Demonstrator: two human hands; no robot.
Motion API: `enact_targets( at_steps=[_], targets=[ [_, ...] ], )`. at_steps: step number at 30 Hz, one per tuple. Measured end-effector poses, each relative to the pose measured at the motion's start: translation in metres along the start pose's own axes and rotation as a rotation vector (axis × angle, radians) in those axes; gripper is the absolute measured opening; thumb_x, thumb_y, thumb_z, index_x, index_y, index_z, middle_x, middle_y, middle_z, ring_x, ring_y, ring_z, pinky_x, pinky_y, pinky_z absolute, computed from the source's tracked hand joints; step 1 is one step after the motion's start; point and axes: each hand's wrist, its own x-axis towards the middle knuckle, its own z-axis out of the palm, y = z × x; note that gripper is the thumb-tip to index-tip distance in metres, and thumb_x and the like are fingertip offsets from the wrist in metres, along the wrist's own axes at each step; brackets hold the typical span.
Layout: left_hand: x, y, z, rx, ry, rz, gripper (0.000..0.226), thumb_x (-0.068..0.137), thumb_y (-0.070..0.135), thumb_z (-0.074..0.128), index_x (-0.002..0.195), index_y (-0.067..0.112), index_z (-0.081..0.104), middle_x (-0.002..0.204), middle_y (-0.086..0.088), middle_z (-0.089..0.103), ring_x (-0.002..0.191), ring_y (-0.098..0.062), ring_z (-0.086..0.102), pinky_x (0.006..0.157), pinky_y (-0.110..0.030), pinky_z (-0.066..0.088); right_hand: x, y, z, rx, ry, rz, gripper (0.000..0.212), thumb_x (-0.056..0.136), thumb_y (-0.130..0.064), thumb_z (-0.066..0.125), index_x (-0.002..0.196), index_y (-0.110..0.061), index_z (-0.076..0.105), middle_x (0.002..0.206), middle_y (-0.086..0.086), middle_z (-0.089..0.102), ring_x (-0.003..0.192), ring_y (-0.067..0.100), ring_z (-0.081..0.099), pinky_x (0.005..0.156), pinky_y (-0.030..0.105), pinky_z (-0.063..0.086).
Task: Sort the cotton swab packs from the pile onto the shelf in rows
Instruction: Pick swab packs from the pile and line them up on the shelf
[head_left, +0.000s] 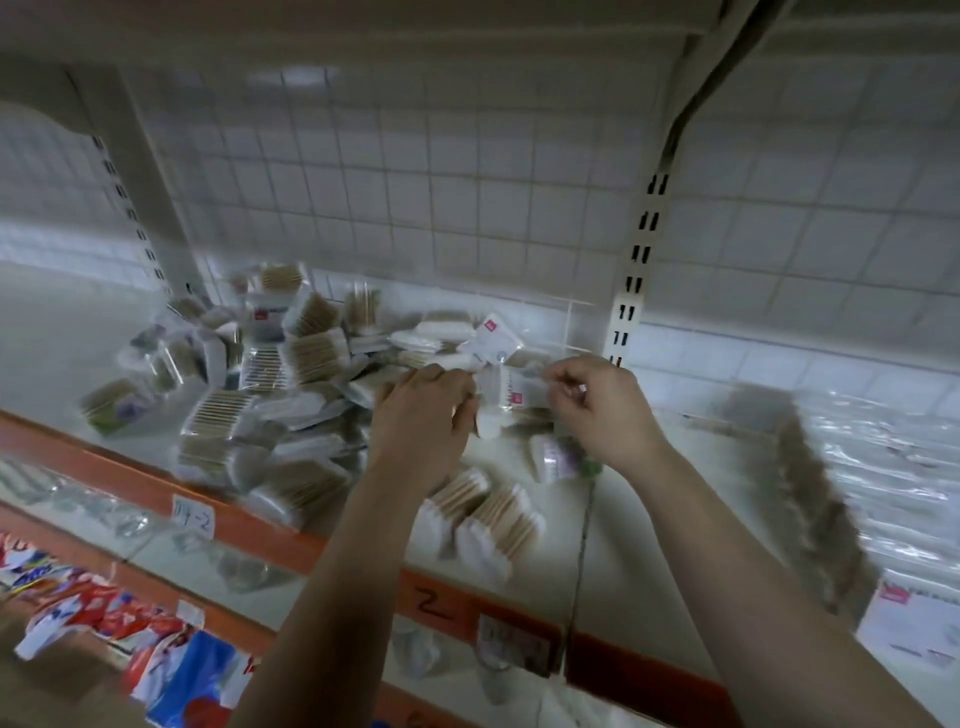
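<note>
A person reaches both bare arms onto a white shop shelf, holding one cotton swab pack between the hands at the centre of the frame. The left hand curls its fingers round the pack's left end, while the right hand pinches the clear wrapping at its right end. The pack hangs just above the shelf, at the right edge of the pile, a loose heap of clear packs lying at all angles across the centre left. Just below the hands, a few packs lie side by side near the shelf's orange front edge. At the right of the frame, blurred rows of packs run back toward the wire grid panel. A slotted upright post rises behind the right hand. A handwritten paper label is stuck on the orange edge, and colourful packets fill the lower shelf at lower left.
</note>
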Motion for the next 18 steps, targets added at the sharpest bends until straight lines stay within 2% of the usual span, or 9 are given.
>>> enact_targets(
  at_steps=[6, 8, 10, 12, 15, 17, 18],
  targets=[
    [0.010, -0.040, 0.001, -0.056, -0.033, 0.039, 0.021, 0.094, 0.030, 0.048, 0.110, 0.029, 0.062, 0.106, 0.006, 0.061, 0.098, -0.019, 0.059, 0.091, -0.039, 0.039, 0.027, -0.008, 0.038, -0.073, -0.103, -0.026, 0.029, 0.087, -0.004, 0.061, 0.115, -0.007, 0.068, 0.118, 0.012, 0.064, 0.109, 0.025, 0.059, 0.089, 0.019, 0.035],
    [0.013, -0.050, 0.003, -0.087, -0.018, 0.059, 0.017, 0.093, 0.031, 0.050, 0.104, 0.030, 0.062, 0.100, 0.006, 0.062, 0.094, -0.020, 0.060, 0.088, -0.039, 0.041, 0.034, -0.007, 0.046, -0.071, -0.135, -0.017, 0.030, 0.083, 0.002, 0.062, 0.112, -0.004, 0.068, 0.111, 0.012, 0.064, 0.104, 0.025, 0.058, 0.089, 0.024, 0.039],
    [0.017, -0.058, 0.005, -0.119, 0.019, 0.074, 0.009, 0.090, 0.030, 0.055, 0.095, 0.030, 0.062, 0.093, 0.007, 0.063, 0.089, -0.022, 0.062, 0.090, -0.041, 0.042, 0.039, -0.005, 0.052, -0.085, -0.161, -0.026, 0.026, 0.078, 0.007, 0.060, 0.099, -0.003, 0.069, 0.093, 0.004, 0.060, 0.093, 0.024, 0.057, 0.080, 0.028, 0.042],
    [0.020, -0.063, 0.008, -0.141, 0.028, 0.076, 0.006, 0.088, 0.027, 0.059, 0.091, 0.030, 0.062, 0.090, 0.007, 0.064, 0.088, -0.022, 0.062, 0.093, -0.041, 0.040, 0.044, -0.004, 0.054, -0.129, -0.197, -0.023, 0.020, 0.076, 0.007, 0.056, 0.093, -0.001, 0.064, 0.091, 0.003, 0.058, 0.091, 0.026, 0.057, 0.079, 0.031, 0.044],
    [0.024, -0.067, 0.010, -0.158, 0.018, 0.090, 0.006, 0.088, 0.027, 0.059, 0.093, 0.030, 0.062, 0.091, 0.007, 0.063, 0.089, -0.021, 0.062, 0.093, -0.039, 0.039, 0.048, -0.005, 0.058, -0.158, -0.241, -0.018, 0.020, 0.080, -0.007, 0.046, 0.091, 0.001, 0.060, 0.089, 0.011, 0.056, 0.091, 0.029, 0.054, 0.082, 0.033, 0.040],
    [0.026, -0.068, 0.010, -0.180, 0.018, 0.100, 0.007, 0.088, 0.027, 0.059, 0.094, 0.030, 0.062, 0.092, 0.008, 0.063, 0.089, -0.020, 0.062, 0.090, -0.038, 0.040, 0.050, -0.001, 0.064, -0.213, -0.293, 0.006, 0.049, 0.081, -0.027, 0.032, 0.106, 0.003, 0.061, 0.104, 0.021, 0.061, 0.102, 0.033, 0.055, 0.093, 0.039, 0.041],
    [0.027, -0.069, 0.010, -0.191, 0.014, 0.101, 0.008, 0.089, 0.027, 0.058, 0.095, 0.029, 0.063, 0.092, 0.007, 0.063, 0.089, -0.020, 0.061, 0.089, -0.038, 0.040, 0.052, 0.002, 0.066, -0.240, -0.311, 0.022, 0.062, 0.079, -0.035, 0.026, 0.117, 0.001, 0.059, 0.115, 0.020, 0.061, 0.110, 0.033, 0.053, 0.100, 0.043, 0.038]
  ],
)
